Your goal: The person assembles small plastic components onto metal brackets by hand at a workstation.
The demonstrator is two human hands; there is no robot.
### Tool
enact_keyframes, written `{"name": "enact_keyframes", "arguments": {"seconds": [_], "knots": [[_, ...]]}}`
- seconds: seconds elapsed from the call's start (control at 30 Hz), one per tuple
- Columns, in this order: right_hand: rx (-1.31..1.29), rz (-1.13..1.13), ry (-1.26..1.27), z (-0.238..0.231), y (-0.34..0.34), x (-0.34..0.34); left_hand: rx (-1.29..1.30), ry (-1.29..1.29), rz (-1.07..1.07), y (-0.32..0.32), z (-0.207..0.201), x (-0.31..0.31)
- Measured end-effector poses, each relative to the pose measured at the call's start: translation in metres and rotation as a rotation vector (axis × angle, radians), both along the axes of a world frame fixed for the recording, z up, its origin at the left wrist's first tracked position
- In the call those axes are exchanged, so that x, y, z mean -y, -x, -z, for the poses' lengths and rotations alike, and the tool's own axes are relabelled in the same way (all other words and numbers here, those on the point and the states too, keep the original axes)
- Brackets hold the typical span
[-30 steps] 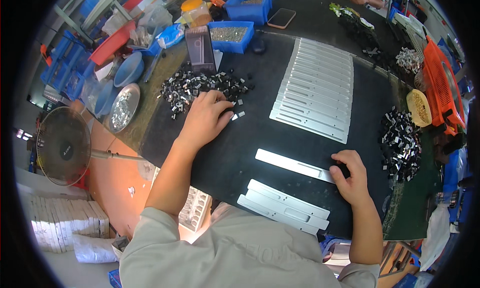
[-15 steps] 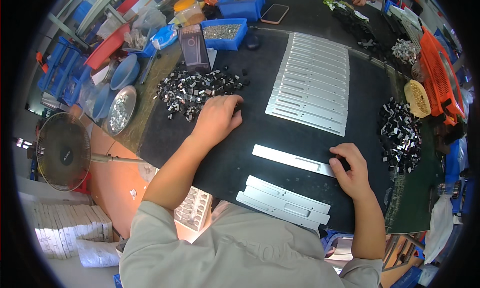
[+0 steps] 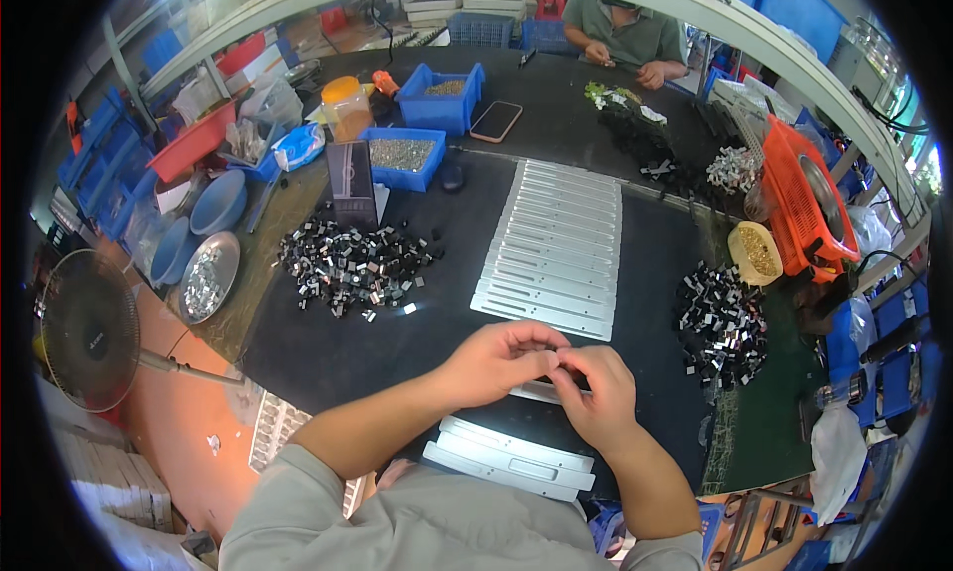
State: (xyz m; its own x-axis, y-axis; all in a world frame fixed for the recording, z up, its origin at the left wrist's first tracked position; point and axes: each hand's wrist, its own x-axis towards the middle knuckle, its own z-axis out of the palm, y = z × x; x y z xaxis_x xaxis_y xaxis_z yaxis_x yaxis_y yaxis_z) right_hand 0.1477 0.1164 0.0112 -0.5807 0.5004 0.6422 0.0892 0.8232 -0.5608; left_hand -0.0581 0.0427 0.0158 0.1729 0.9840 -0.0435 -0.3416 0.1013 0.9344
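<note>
My left hand (image 3: 496,362) and my right hand (image 3: 601,392) meet in the middle of the black mat, fingertips pinched together. Whatever small thing they hold is hidden by the fingers. Under them part of a silver metal strip (image 3: 536,390) shows, mostly covered by the hands. Closer to my body lie a few slotted metal plates (image 3: 511,460), overlapping. Beyond my hands several silver strips (image 3: 551,248) lie side by side in a long row. A heap of small black and silver pieces (image 3: 347,268) spreads to the left of the row.
Another heap of black pieces (image 3: 722,323) lies right, near a yellow tub (image 3: 754,253) and an orange basket (image 3: 809,199). Blue bins (image 3: 402,162), a phone (image 3: 496,121) and a dark upright box (image 3: 352,184) stand behind. Across the table a person (image 3: 625,40) works. A fan (image 3: 91,328) stands left.
My left hand has left the black heap and come right to meet my right hand over the single strip. The view has tilted up, bringing the person across the table into sight.
</note>
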Motion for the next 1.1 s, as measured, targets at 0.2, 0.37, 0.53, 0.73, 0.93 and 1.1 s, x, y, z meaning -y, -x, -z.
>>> {"name": "enact_keyframes", "arguments": {"seconds": [0.2, 0.37, 0.53, 0.73, 0.93, 1.1], "knots": [[-0.055, -0.059, 0.006, 0.022, -0.021, -0.006, 0.034, 0.048, -0.004, -0.012, 0.016, 0.007], [-0.161, 0.025, 0.114, 0.019, -0.014, -0.009, -0.134, -0.07, -0.105, -0.004, 0.028, 0.002], [-0.18, 0.058, 0.29, 0.033, -0.014, -0.004, 0.188, 0.021, -0.01, -0.001, 0.041, 0.003], [-0.1, 0.037, -0.002, 0.018, -0.019, -0.008, 0.228, 0.053, -0.009, -0.01, 0.04, 0.004], [-0.128, 0.004, -0.063, 0.017, -0.012, -0.006, 0.088, 0.106, -0.049, -0.006, 0.028, 0.004], [-0.089, -0.064, -0.132, 0.022, -0.011, -0.004, 0.161, 0.188, -0.006, -0.004, 0.022, 0.005]]}}
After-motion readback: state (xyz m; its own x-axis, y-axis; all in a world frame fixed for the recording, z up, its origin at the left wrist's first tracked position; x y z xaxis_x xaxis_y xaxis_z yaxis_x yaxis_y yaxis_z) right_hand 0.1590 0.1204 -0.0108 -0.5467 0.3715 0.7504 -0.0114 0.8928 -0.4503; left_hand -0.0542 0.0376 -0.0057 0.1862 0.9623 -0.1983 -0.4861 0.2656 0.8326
